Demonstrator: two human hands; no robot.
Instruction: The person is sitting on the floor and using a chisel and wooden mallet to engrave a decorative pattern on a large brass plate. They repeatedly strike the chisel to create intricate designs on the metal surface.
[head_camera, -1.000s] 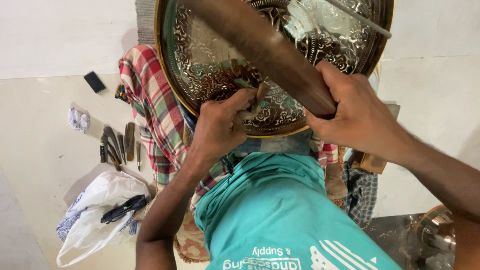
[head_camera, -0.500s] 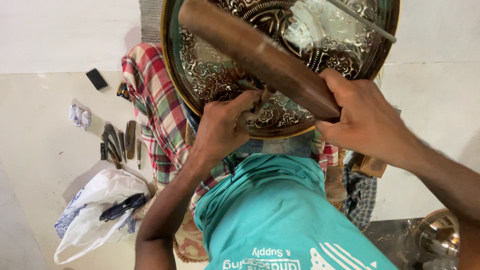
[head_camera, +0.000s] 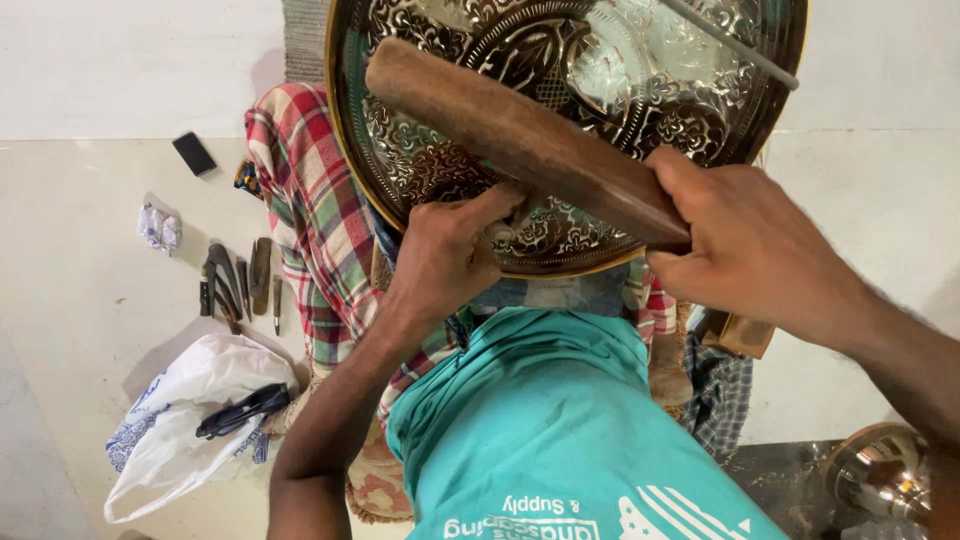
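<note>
In the head view, the person is sitting on the floor with a large round engraved metal tray (head_camera: 600, 120) propped on the lap, its worked face turned up toward the camera. The right hand (head_camera: 750, 245) is wrapping its fingers closed around the lower end of a thick wooden mallet (head_camera: 520, 140), which is lying diagonally across the tray's face, its free end pointing toward the tray's upper left. The left hand (head_camera: 445, 255) is resting at the tray's lower rim with fingers pinched together on something small against the metal; what it is pinching is too hidden to tell.

Most of the tray's face is already showing dense floral and scroll relief, so the decoration looks far advanced; judging by where the left hand is sitting, work is going on near the lower edge.

Left of the tray, on the pale floor, a row of small hand tools (head_camera: 235, 280) is lying, with a dark phone (head_camera: 194, 153) above them and a white plastic bag (head_camera: 190, 420) below.
</note>
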